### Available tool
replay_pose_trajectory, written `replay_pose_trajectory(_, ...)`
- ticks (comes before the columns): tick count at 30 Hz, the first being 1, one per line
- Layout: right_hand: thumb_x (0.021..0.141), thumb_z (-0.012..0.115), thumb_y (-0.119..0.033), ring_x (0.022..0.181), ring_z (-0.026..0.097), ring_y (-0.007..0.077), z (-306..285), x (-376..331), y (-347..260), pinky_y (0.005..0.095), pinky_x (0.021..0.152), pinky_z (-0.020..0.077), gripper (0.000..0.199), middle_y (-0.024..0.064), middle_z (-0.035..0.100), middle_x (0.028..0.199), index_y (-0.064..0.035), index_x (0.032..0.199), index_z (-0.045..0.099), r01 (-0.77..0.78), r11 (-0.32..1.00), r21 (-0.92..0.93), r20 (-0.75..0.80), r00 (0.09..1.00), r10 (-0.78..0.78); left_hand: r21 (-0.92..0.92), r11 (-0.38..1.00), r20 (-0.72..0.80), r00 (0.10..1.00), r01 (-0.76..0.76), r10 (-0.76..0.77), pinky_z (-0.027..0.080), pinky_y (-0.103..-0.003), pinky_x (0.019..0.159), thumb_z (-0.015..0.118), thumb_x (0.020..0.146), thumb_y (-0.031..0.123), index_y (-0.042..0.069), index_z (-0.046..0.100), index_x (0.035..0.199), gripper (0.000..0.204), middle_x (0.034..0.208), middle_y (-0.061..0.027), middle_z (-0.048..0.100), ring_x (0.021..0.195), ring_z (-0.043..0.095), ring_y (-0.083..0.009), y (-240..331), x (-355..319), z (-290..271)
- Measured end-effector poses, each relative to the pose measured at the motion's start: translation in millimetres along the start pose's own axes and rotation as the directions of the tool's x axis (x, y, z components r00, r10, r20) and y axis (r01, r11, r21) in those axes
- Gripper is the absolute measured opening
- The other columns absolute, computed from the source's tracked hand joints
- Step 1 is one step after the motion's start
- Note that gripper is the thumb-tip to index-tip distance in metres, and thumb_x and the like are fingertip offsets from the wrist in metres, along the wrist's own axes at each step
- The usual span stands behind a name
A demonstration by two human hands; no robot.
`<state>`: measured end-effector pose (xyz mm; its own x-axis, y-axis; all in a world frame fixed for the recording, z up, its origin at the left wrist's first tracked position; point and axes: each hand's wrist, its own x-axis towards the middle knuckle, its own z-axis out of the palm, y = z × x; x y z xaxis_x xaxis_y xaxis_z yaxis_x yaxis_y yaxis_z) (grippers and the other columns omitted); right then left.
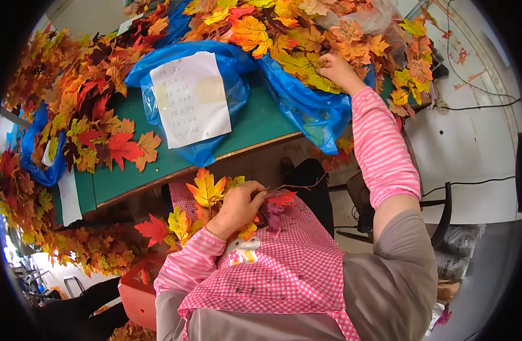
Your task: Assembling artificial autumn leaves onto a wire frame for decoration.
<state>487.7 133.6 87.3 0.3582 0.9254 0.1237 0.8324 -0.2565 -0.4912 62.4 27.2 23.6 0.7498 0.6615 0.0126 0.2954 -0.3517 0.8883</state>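
Low over my lap, my left hand [239,206] is closed around a garland of artificial maple leaves. An orange-yellow leaf [206,188] sticks up beside its knuckles, and a red leaf [153,229] hangs off to the left. From the fingers a thin brown stem [298,186] runs out to the right. My right arm stretches forward to the pile on the table, where my right hand [337,69] pinches the edge of a yellow artificial leaf [306,69]. That leaf lies on top of other yellow leaves above a blue plastic bag [306,108].
A green table [255,125] carries heaps of orange, red and yellow leaves. A handwritten paper sheet [193,99] lies on another blue bag [140,68]. Long leaf garlands [31,227] hang over the left side, above a red plastic stool [139,295]. Black cables [471,108] cross the floor at right.
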Motion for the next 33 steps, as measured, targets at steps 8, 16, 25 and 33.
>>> replay_pose_trajectory(8, 0.085, 0.068, -0.032, 0.079, 0.067, 0.0251, -3.8, -1.6, -37.8, 0.0365, 0.074, 0.0506, 0.031, 0.0135, 0.071, 0.087, -0.0024, 0.093, 0.071, 0.028, 0.999, 0.022, 0.002, 1.0, -0.028, -0.013, 0.999, -0.014, 0.999, 0.03, -0.03, 0.051, -0.033, 0.069, 0.065, 0.087, 0.009, -0.003, 0.066, 0.096, 0.015, 0.085, -0.015, 0.067, 0.077, 0.065, -0.0252, -5.9, -9.3, -0.6)
replay_pose_trajectory(16, 0.087, 0.067, -0.022, 0.094, 0.061, 0.013, -28.8, -3.5, -39.6, 0.0264, 0.082, 0.047, 0.025, 0.0049, 0.068, 0.097, -0.0023, 0.102, 0.07, 0.049, 0.961, 0.272, -0.071, 0.997, -0.031, 0.037, 0.999, -0.086, 0.996, -0.007, 0.01, 0.051, -0.04, 0.071, 0.064, 0.086, 0.016, 0.002, 0.067, 0.094, 0.017, 0.087, -0.0158, 0.068, 0.081, 0.066, -0.0343, -4.7, -9.9, 0.6)
replay_pose_trajectory(25, 0.088, 0.067, -0.01, 0.108, 0.057, 0.0136, -50.1, 6.9, -37.1, 0.0258, 0.095, 0.0423, 0.023, 0.0077, 0.064, 0.116, 0.0023, 0.107, 0.065, 0.204, 0.443, 0.873, -0.25, 0.967, 0.046, 0.001, 0.999, -0.255, 0.966, 0.037, -0.035, 0.051, -0.043, 0.072, 0.064, 0.083, 0.018, 0.004, 0.067, 0.09, 0.015, 0.089, -0.0133, 0.067, 0.082, 0.065, -0.0348, -6.6, -4.7, 6.9)
replay_pose_trajectory(33, 0.084, 0.069, -0.016, 0.107, 0.057, 0.0155, -35.8, -25.6, -69.8, 0.027, 0.096, 0.0417, 0.016, 0.0053, 0.064, 0.106, -0.0006, 0.088, 0.067, 0.271, 0.586, 0.764, -0.324, 0.946, -0.015, 0.005, 0.999, -0.169, 0.985, 0.035, -0.033, 0.051, -0.033, 0.069, 0.066, 0.086, 0.01, -0.001, 0.067, 0.095, 0.015, 0.084, -0.0133, 0.067, 0.076, 0.066, -0.0249, -10.4, -16.5, 2.3)
